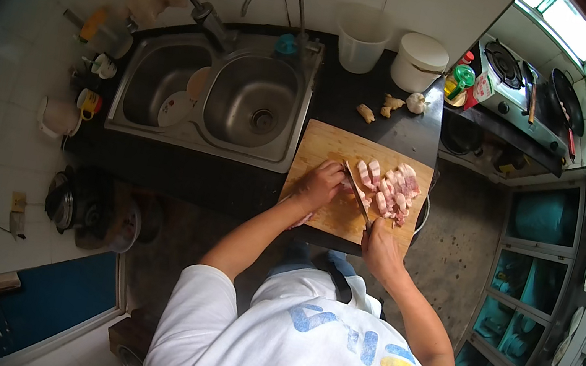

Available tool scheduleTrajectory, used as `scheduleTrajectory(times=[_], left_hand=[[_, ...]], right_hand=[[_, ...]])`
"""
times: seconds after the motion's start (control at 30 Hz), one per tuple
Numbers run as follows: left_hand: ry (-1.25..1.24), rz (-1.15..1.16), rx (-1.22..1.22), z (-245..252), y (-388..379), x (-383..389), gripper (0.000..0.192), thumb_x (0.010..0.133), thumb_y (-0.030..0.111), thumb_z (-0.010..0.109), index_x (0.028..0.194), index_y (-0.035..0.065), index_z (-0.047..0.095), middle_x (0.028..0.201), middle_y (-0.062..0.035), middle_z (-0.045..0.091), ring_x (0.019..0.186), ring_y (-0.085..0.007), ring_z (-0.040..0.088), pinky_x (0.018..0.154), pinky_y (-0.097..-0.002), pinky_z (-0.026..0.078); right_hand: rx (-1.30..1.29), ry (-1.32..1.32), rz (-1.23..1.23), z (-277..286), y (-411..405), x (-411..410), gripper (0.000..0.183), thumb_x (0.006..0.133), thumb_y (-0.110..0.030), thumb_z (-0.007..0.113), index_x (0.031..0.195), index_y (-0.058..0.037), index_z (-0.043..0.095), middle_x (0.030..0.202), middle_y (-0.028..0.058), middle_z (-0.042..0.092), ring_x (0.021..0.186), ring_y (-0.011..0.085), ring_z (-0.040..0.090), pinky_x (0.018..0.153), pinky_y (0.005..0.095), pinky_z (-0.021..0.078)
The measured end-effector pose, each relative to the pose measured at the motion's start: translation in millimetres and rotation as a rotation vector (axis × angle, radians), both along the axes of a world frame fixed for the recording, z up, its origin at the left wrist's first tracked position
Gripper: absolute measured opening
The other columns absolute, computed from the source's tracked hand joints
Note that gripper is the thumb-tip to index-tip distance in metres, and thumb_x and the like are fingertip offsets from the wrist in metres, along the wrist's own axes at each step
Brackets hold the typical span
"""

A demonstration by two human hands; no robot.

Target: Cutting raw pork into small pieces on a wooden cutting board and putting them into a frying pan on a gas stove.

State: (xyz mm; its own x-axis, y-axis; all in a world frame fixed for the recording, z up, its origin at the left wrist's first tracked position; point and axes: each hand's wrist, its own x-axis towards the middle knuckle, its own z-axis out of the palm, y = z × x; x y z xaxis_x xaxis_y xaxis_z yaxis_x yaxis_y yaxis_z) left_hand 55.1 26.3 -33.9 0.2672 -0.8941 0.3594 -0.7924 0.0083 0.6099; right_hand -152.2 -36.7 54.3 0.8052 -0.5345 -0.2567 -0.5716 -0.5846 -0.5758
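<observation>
My right hand point(382, 244) grips the handle of a kitchen knife point(358, 195), whose blade slants up and left across a wooden cutting board point(329, 142). Close to the blade's far end, my left hand point(322, 182) presses on a piece of raw meat point(348, 183), mostly hidden under the fingers. Cut slices of raw, fatty meat point(400, 186) lie heaped on the board's right side. Two more strips point(369, 173) rest just right of the blade. Another bit of meat point(301, 220) shows below my left wrist at the board's near edge.
Ginger pieces point(365, 113) and a garlic bulb point(417, 103) lie beyond the board. Behind them stand a translucent plastic bucket point(363, 43) and a lidded white tub point(419, 64). To the left is a double-bowl steel sink point(254, 101) holding plates; a gas stove point(510, 85) stands at the right.
</observation>
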Motion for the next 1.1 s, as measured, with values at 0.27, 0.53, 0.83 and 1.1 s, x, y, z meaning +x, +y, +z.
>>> scheduleTrajectory(times=[0.27,0.53,0.83,1.1], left_hand=[[0.002,-0.023,-0.051,0.8,-5.3,-3.5,0.021,0.064,0.001,0.067,0.084,0.0037,0.060,0.098,-0.0114,0.056,0.096,-0.0308,0.055,0.082,-0.0382,0.047],[0.058,0.014,-0.006,2.4,-1.0,-0.5,0.023,0.067,0.001,0.067,0.089,0.0050,0.063,0.096,-0.0107,0.056,0.094,-0.0297,0.055,0.082,-0.0373,0.047],[0.061,0.040,-0.014,9.2,7.7,-5.0,0.015,0.071,0.007,0.069,0.084,0.0059,0.062,0.094,-0.0104,0.058,0.093,-0.0299,0.055,0.081,-0.0381,0.046],[0.040,0.050,0.002,4.1,8.9,-3.9,0.018,0.069,0.008,0.069,0.084,0.0050,0.060,0.096,-0.0117,0.058,0.095,-0.0319,0.054,0.081,-0.0390,0.046]], right_hand=[[-0.008,-0.063,-0.078,-46.3,-11.3,41.0,0.027,0.084,-0.011,0.049,0.099,0.0052,0.034,0.068,0.0302,0.058,0.066,0.0492,0.057,0.059,0.0557,0.0449],[0.147,-0.135,-0.119,-39.8,-8.8,-18.0,0.022,0.087,-0.011,0.050,0.098,0.0041,0.037,0.071,0.0316,0.055,0.072,0.0503,0.054,0.063,0.0538,0.0409],[-0.036,-0.097,0.037,-9.6,-1.7,-1.4,0.023,0.087,-0.010,0.052,0.092,0.0042,0.034,0.065,0.0274,0.055,0.061,0.0468,0.054,0.056,0.0527,0.0427],[0.006,0.045,0.035,-2.7,-1.8,3.4,0.022,0.085,-0.009,0.051,0.093,0.0033,0.035,0.066,0.0281,0.056,0.064,0.0477,0.056,0.056,0.0536,0.0436]])
